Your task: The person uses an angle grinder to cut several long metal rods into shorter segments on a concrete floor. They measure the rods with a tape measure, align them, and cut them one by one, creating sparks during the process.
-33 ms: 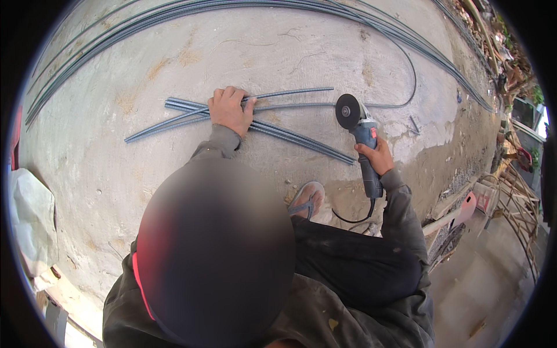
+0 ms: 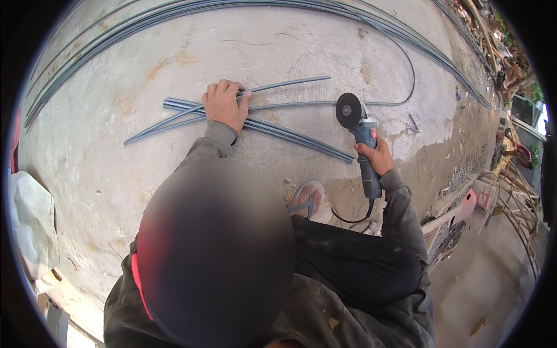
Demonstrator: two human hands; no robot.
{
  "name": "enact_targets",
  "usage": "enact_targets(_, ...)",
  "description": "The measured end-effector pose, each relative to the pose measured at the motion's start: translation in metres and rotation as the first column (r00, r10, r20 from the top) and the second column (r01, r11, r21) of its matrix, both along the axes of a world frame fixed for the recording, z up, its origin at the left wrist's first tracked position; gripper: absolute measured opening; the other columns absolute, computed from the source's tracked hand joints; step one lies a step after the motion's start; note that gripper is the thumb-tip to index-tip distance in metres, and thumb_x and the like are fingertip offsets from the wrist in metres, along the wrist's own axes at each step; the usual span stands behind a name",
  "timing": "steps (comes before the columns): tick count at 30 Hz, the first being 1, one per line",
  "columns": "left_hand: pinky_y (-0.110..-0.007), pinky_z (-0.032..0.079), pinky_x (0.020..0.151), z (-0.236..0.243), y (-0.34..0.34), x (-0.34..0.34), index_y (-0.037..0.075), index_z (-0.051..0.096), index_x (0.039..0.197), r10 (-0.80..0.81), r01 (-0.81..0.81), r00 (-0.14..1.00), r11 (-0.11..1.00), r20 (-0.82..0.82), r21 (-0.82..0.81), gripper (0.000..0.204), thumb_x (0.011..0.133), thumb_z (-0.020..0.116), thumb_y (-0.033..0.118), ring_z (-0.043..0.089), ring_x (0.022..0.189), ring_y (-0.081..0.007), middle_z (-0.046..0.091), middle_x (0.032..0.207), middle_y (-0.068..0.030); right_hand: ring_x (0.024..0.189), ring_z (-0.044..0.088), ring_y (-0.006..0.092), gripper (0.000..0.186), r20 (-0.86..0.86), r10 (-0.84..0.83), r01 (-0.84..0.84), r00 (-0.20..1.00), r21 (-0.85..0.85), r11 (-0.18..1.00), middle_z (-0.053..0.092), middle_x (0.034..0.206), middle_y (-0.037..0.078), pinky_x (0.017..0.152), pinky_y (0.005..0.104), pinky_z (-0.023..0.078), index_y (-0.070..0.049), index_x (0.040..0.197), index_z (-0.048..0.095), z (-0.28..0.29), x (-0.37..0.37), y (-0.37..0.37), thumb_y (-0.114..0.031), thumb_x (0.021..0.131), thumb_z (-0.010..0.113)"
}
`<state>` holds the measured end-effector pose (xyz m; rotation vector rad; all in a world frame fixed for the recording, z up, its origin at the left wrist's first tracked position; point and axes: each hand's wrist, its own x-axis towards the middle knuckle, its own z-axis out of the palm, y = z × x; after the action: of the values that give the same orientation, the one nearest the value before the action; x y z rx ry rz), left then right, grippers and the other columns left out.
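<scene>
My left hand [image 2: 227, 105] is closed on a thin steel rebar rod [image 2: 290, 83], its right end tilted away from me. Under and beside that hand, several cut rebar pieces [image 2: 296, 137] cross one another on the concrete floor. My right hand [image 2: 380, 155] grips an angle grinder [image 2: 365, 136] by its body, with the black cutting disc [image 2: 348, 110] at the far end. Close to the disc runs a long rebar [image 2: 383, 104] that curves back toward the far bundle. Whether the disc touches it or only overlaps it in view, I cannot tell.
Across the far side arcs a bundle of long rebars [image 2: 232, 4]. Right of the grinder lies a short rebar offcut [image 2: 413, 122]. The grinder's black cord [image 2: 351, 221] loops near my sandalled foot [image 2: 307, 199]. A handsaw [image 2: 458, 211] lies at the right, by sticks and rubble.
My left hand has shifted slightly away from me and to the left, and the rod in it has swung its right end farther away. The right hand and grinder stay put.
</scene>
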<state>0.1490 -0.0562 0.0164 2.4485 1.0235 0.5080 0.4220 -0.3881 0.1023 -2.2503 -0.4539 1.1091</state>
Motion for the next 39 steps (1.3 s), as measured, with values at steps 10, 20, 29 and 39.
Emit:
enact_targets(10, -0.042, 0.047, 0.087, -0.019, -0.027, 0.026, 0.010, 0.065, 0.110, -0.390, 0.385, 0.919, 0.920, -0.059, -0.079, 0.029, 0.090, 0.076, 0.027, 0.057, 0.102, -0.0294, 0.060, 0.105, -0.0092, 0.082, 0.065, 0.0150, 0.050, 0.007, 0.005, -0.004, 1.000, -0.017, 1.000, 0.071, 0.094, 0.008, 0.076, 0.0321, 0.053, 0.005, 0.115, 0.065, 0.022, -0.010, 0.010, -0.029, 0.081, 0.081)
enact_targets(20, -0.043, 0.046, 0.081, -0.020, -0.026, 0.026, 0.005, 0.060, 0.098, -0.408, 0.422, 0.902, 0.903, 0.142, -0.087, 0.024, 0.089, 0.076, 0.020, 0.055, 0.092, -0.0329, 0.057, 0.095, -0.0121, 0.085, 0.067, 0.0177, 0.052, -0.001, 0.018, -0.018, 1.000, 0.003, 1.000, 0.073, 0.095, 0.012, 0.080, 0.0333, 0.053, 0.006, 0.114, 0.066, 0.000, -0.005, -0.003, -0.029, 0.078, 0.081)
enact_targets(29, -0.045, 0.046, 0.081, -0.015, -0.025, 0.029, 0.001, 0.056, 0.097, -0.426, 0.436, 0.894, 0.899, 0.140, -0.051, 0.028, 0.090, 0.075, 0.021, 0.054, 0.090, -0.0344, 0.054, 0.093, -0.0156, 0.082, 0.068, 0.0196, 0.052, -0.003, 0.041, -0.041, 0.999, -0.042, 0.998, 0.073, 0.095, 0.013, 0.076, 0.0347, 0.055, 0.008, 0.111, 0.066, -0.007, 0.011, 0.008, -0.030, 0.080, 0.080)
enact_targets(39, -0.043, 0.046, 0.083, -0.020, -0.025, 0.029, 0.005, 0.055, 0.096, -0.422, 0.426, 0.904, 0.902, 0.067, -0.067, 0.027, 0.091, 0.074, 0.023, 0.054, 0.093, -0.0310, 0.053, 0.095, -0.0122, 0.082, 0.067, 0.0170, 0.052, -0.038, 0.043, -0.044, 0.998, -0.005, 0.999, 0.072, 0.094, 0.012, 0.075, 0.0327, 0.054, 0.007, 0.114, 0.065, -0.013, 0.013, 0.006, -0.029, 0.081, 0.082)
